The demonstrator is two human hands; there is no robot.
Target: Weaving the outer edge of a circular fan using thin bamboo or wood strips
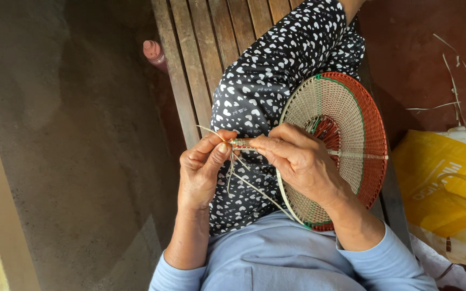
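Head view: over the lap on the wooden bench (200,48), a round woven fan (346,124) lies partly hidden behind the right hand (297,161), whose fingertips pinch its thin handle (242,143); the left hand (203,167) pinches the handle's tip, pale strands (254,188) trailing below.

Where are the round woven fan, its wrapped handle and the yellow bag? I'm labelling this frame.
Round woven cream-and-red fan (351,116): head view, cream weave.
Wrapped fan handle (242,143): head view, between both hands' fingers.
Yellow plastic bag (437,183): head view, upper face.
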